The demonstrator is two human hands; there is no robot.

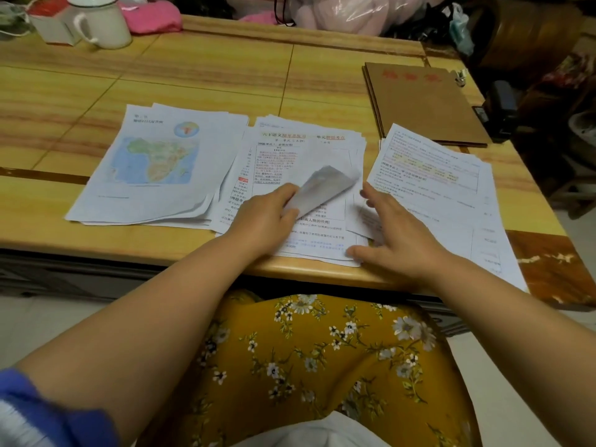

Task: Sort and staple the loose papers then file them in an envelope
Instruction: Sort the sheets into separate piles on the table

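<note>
1. Head view: three stacks of loose papers lie side by side near the front edge of a wooden table (193,75)
2. Left hand (264,217) rests on the middle stack (306,150), fingers pinching a curled, blurred sheet (322,188)
3. Right hand (396,233) lies flat, fingers spread, across the middle stack and the right stack (445,188)
4. Map stack (154,166) sits left; brown envelope (422,104) lies far right
</note>
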